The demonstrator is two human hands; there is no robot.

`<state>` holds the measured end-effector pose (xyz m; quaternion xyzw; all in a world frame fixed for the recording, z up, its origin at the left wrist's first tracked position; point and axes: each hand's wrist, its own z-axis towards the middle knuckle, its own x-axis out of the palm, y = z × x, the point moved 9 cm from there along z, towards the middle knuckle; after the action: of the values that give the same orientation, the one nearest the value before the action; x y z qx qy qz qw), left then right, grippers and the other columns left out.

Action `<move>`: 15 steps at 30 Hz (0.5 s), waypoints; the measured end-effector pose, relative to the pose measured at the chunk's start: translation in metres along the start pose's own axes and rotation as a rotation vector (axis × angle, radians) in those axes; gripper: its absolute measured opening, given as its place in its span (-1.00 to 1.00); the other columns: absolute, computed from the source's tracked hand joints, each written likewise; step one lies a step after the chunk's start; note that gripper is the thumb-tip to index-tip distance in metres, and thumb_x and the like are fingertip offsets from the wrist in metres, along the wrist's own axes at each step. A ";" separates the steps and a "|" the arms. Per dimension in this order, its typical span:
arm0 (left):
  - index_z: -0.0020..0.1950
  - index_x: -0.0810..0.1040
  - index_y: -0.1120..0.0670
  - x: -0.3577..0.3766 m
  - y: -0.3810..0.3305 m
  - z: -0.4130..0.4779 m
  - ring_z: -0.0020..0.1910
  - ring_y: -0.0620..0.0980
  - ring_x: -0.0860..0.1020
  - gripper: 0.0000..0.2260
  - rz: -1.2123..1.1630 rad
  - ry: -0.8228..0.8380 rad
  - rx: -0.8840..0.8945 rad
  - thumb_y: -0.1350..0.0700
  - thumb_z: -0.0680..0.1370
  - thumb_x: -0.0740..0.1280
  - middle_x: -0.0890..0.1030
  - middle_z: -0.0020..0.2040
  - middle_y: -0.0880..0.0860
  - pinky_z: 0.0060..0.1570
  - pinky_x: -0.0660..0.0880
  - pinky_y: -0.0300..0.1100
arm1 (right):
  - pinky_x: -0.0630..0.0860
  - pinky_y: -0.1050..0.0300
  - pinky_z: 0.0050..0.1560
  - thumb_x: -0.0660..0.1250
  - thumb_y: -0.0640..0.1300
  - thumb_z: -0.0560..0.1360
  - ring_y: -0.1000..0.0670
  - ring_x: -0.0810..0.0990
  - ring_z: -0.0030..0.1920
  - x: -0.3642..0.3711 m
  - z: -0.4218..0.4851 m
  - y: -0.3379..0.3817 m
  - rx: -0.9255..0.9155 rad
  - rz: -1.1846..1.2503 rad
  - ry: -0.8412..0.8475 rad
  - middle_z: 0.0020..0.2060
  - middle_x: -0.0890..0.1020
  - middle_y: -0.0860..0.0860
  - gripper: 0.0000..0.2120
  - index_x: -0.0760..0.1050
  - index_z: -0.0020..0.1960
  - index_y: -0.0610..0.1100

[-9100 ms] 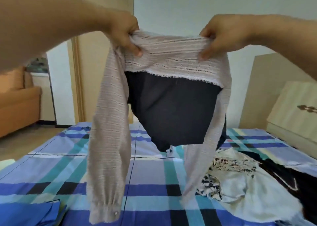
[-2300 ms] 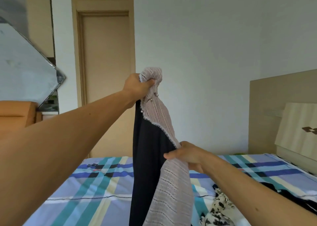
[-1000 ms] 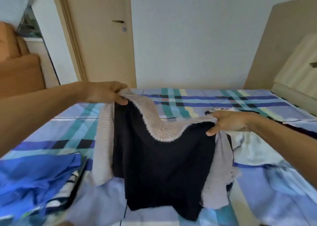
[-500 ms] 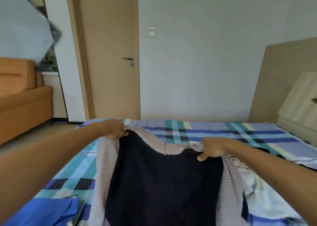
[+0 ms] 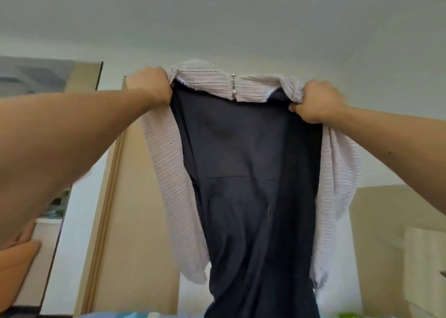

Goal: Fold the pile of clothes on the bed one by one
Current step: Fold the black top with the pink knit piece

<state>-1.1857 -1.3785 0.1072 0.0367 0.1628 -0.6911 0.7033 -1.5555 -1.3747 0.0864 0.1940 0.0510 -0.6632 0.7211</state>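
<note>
Bed [image 5: 135, 315] barely showed, just a plaid sliver at bottom edge. Dress [image 5: 251, 172], dark with pale knit sleeves, hung high before the door [image 5: 135, 209], hem cut off by frame. Left hand [image 5: 150, 85] and right hand [image 5: 316, 101] each gripped a shoulder, fingers curled into fabric, tips hidden.

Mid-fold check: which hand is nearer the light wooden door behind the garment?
Left. The left hand grips the pink-and-navy garment at one shoulder, in front of the light wooden door near its top; the right hand grips the other shoulder, off to the door's right.
</note>
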 end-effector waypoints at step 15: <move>-0.08 0.49 0.11 0.030 0.013 -0.006 -0.12 0.18 0.53 -0.77 0.128 0.154 0.087 -0.04 0.61 0.26 0.57 -0.07 0.15 -0.14 0.48 -0.04 | 0.50 -0.06 0.20 0.46 0.00 0.51 -0.23 0.54 0.17 0.053 -0.017 -0.011 0.049 0.318 0.465 0.23 0.54 -0.19 -0.51 0.43 0.31 -0.24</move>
<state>-1.1739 -1.4054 0.0910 0.1308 0.1836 -0.6462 0.7291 -1.5570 -1.4191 0.0506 0.3637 0.1680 -0.4805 0.7802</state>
